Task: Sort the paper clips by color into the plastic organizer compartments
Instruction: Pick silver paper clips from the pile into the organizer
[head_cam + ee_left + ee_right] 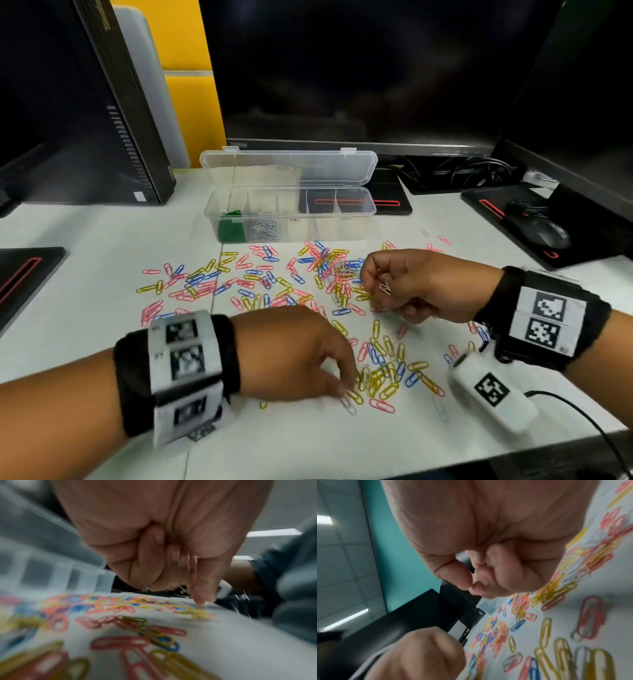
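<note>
The clear plastic organizer [352, 214] stands open at the back of the white table, with green clips [230, 229] in its leftmost compartment and silvery clips [263, 229] in the one beside it. Pink, yellow, blue and a few white paper clips [260, 281] lie scattered in front of it. My right hand [380, 287] hovers over the pile with its fingers curled round a few white clips [385, 287]; in the right wrist view its thumb and fingers [471, 585] are pinched together. My left hand [342, 387] is low near the front. Its index fingertip [199, 601] touches the table by a white clip [348, 407], and thin silvery wires show in the curled fingers.
Dark monitors rise behind the organizer, and a computer tower [113, 113] stands at the back left. Black mats lie at the left edge [24, 274] and at the right, where a mouse [548, 236] sits. A white tagged device [493, 390] with a cable rests under my right wrist.
</note>
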### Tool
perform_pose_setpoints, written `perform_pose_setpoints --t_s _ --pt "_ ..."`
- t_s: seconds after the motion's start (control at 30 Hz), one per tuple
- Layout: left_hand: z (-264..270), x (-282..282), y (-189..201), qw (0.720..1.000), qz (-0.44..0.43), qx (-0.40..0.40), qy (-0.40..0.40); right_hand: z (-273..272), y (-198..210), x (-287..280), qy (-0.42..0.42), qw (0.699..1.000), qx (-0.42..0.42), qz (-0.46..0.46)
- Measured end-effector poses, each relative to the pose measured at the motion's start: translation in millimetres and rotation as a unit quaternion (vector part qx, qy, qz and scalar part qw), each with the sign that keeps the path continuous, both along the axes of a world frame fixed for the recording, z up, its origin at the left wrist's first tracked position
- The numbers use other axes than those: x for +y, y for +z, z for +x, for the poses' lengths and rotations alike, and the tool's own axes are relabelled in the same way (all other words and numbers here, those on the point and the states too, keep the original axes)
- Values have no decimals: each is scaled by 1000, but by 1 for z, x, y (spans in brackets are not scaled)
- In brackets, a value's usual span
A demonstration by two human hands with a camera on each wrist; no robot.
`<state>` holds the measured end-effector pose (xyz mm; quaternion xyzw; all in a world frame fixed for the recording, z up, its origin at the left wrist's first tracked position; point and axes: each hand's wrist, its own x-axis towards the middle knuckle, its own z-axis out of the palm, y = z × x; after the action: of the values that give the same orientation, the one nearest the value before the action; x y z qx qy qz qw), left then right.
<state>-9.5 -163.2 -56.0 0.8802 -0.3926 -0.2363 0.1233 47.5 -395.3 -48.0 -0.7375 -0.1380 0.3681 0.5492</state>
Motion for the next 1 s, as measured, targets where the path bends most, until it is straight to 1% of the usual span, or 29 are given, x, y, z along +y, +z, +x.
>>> perform_pose_setpoints --t_s 0.03,0.07,0.1,0.17,0.2,0.23,0.3,0.33,0.4,0.47,0.5,0.53,0.57,0.6,0.63,0.67,0.7,0.73,0.77,0.8,0.83,0.9,0.93,1.0 --pt "-6 -4 0 998 26 -49 -41 -1 0 6 24 998 -29 -41" --pt "-11 -6 -1 993 44 -83 -69 -4 2 13 54 990 -82 -97" --pt "-14 -7 -3 987 53 -122 -93 -6 3 19 88 971 -155 -159" --pt "-19 -7 -6 977 39 -176 -116 -9 3 33 158 906 -295 -259" --pt "-20 -7 -7 972 41 -194 -127 -12 4 40 184 874 -342 -291" --pt "-20 -6 -8 969 51 -203 -134 -13 2 45 204 850 -370 -314" --pt "-19 -3 -14 969 69 -199 -129 -15 -1 51 231 821 -392 -344" --pt "-20 -3 -16 970 72 -201 -115 -15 -1 52 237 816 -396 -349" --pt "-18 0 -13 976 62 -192 -77 -13 -3 53 243 815 -389 -354" --pt "-6 10 -7 992 5 -128 3 -11 -5 52 250 821 -375 -351" --pt "4 16 -1 995 -20 -91 37 -9 -5 51 253 829 -363 -343" --pt "15 22 3 995 -41 -59 67 -6 -4 49 252 844 -342 -328" --pt "25 27 7 991 -64 -4 119 -3 -2 48 245 862 -320 -309" --pt "35 34 10 974 -110 75 186 1 1 47 229 883 -293 -287" --pt "44 41 13 928 -186 171 274 5 4 45 205 912 -249 -252" --pt "53 48 16 864 -255 243 358 9 6 43 168 950 -180 -191" --pt "62 55 19 814 -296 278 416 14 7 41 123 983 -90 -103" --pt "71 63 20 791 -318 280 442 20 9 42 70 998 2 -6" --pt "81 68 22 772 -342 272 462 29 10 43 20 996 62 67" --pt "91 72 26 761 -360 252 477 37 13 47 -21 990 88 106" --pt "101 75 30 746 -383 231 494 45 17 54 -48 986 95 129" --pt "118 75 33 710 -417 194 533 58 24 70 -87 983 83 137" --pt "130 78 39 696 -431 177 546 71 31 83 -104 985 56 129" --pt "144 69 34 663 -449 184 570 83 26 103 -144 984 26 106"
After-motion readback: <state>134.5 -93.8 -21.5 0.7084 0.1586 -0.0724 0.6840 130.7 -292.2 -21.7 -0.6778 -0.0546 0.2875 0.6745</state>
